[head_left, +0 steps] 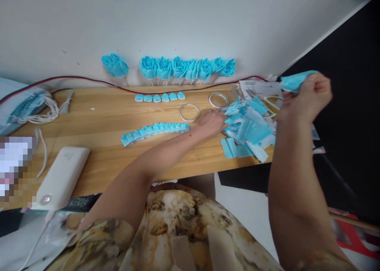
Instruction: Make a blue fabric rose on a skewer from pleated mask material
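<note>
My right hand (316, 89) is raised at the right, its fingers closed on a folded light-blue fabric piece (297, 81). Lower down, my left hand (213, 121) lies at the left edge of a loose pile of blue fabric pieces (252, 124). Its fingers reach out to the pile, and the fingertips are partly hidden there. Two tape rolls (189, 112) (219, 100) lie beside and behind this hand. To its left is a curved row of folded blue pieces (154, 130), with a shorter row of small folded pieces (160, 97) behind it.
Several blue fabric flowers on sticks (187, 69) lean against the wall, with one flower (115, 66) apart. Scissors (271, 104) and printed paper (258, 89) lie behind the pile. A white power bank (62, 176), bagged blue masks (26, 104) and a pixelated screen (14, 168) occupy the left.
</note>
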Available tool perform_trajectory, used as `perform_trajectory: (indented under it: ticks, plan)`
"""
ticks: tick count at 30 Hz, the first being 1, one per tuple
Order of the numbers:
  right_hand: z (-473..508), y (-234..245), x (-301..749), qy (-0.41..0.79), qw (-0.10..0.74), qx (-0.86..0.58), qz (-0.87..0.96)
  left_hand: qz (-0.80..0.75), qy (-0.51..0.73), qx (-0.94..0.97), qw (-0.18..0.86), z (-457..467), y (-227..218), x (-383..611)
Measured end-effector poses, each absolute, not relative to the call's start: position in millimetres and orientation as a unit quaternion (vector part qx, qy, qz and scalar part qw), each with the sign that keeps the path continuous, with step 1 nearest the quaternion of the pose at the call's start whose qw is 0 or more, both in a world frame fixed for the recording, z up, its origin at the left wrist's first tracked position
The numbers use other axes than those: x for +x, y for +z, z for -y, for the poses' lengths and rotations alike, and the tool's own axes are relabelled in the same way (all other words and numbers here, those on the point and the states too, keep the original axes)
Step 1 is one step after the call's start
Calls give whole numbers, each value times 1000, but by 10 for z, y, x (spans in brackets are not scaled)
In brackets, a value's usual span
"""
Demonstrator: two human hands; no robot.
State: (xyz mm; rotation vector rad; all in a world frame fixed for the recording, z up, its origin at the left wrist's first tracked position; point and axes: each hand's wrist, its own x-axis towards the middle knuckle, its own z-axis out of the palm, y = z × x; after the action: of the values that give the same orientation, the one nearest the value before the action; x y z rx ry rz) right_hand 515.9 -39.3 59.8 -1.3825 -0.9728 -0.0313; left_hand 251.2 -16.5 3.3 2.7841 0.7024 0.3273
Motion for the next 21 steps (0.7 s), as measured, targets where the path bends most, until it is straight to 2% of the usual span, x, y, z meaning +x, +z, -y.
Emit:
perform_trajectory:
  ticks: [4, 7, 11, 15, 18, 21]
  plan:
    - [573, 934, 5047, -45, 693, -588, 414, -225, 122, 959, 124, 168, 8, 2511]
    - [718, 1071, 4635, -13, 713, -547, 439, -210, 135, 961, 119, 197, 136, 2484]
    - [787, 1012, 4063, 22, 742, -502, 444, -159, 161, 969, 95, 209, 404, 2179]
    - [828, 740, 3695, 42, 770, -515, 375, -164, 115, 973, 111, 105, 579, 1420]
    - [955, 446, 3461, 137, 697, -597, 372, -232, 110, 960, 109, 3, 552, 706]
    - [1094, 189, 3230, 260, 525, -659, 471, -342, 66, 931, 107, -30, 402, 117]
